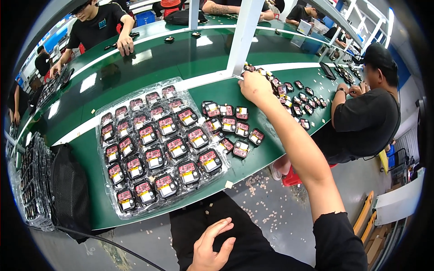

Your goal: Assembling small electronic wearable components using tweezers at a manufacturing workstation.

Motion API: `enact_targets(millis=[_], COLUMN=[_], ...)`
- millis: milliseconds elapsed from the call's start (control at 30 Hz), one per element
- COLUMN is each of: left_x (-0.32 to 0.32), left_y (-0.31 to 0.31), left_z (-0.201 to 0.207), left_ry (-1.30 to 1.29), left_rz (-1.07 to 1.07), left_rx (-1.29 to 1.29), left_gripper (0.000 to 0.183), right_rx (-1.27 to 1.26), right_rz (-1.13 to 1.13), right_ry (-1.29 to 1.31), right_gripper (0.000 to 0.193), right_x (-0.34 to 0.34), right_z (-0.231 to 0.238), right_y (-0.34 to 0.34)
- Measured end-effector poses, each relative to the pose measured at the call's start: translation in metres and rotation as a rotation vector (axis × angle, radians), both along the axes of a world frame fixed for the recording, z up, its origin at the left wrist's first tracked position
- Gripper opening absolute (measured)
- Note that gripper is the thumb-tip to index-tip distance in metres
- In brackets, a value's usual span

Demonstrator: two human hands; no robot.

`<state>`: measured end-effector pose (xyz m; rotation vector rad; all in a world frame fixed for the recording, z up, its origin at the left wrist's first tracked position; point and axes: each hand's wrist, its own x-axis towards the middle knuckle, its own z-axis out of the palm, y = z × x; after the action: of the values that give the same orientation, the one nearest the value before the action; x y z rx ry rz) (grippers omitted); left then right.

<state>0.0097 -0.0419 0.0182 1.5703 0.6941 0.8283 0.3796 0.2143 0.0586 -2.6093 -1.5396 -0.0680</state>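
My right hand point(257, 88) stretches to the far side of the green bench, by the foot of a white post. Its fingers are closed; a thin pale tip shows at them, too small to name. My left hand point(213, 246) hovers over my lap, thumb apart from the fingers, holding nothing. A clear plastic tray point(100, 135) lies on the bench to the left, its pockets filled with black-framed electronic modules point(175, 147) with red circuit boards and silvery-white blocks. Several loose modules point(229, 123) lie right of the tray. Beyond my right forearm is another loose pile point(296, 97).
A white post point(243, 40) rises from the bench's middle rail point(203, 81). Stacked filled trays point(34, 180) and a black mesh bag point(70, 189) stand at the left edge. A co-worker point(366, 108) sits at right; another person point(97, 27) works across. Small paper bits litter the floor.
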Motion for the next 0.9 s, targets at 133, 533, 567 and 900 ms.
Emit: enact_targets(millis=[133, 533, 567, 900], left_x=[-0.002, 0.0, 0.0, -0.002], left_y=[-0.003, 0.008, 0.009, 0.009], left_z=[-0.004, -0.011, -0.011, -0.014], left_ry=[-0.002, 0.016, 0.018, -0.042], left_rz=[0.055, 0.009, 0.003, -0.039], left_rx=[0.0, -0.013, 0.007, -0.136], left_gripper=[0.044, 0.042, 0.041, 0.041], right_rx=[0.099, 0.199, 0.228, 0.562], right_rz=[0.083, 0.266, 0.261, 0.29], right_ry=[-0.079, 0.141, 0.15, 0.129], right_gripper=[0.035, 0.043, 0.048, 0.047], right_x=[-0.017, 0.008, 0.006, -0.029], right_z=[-0.004, -0.005, -0.004, 0.028], right_y=[-0.021, -0.032, -0.035, -0.079])
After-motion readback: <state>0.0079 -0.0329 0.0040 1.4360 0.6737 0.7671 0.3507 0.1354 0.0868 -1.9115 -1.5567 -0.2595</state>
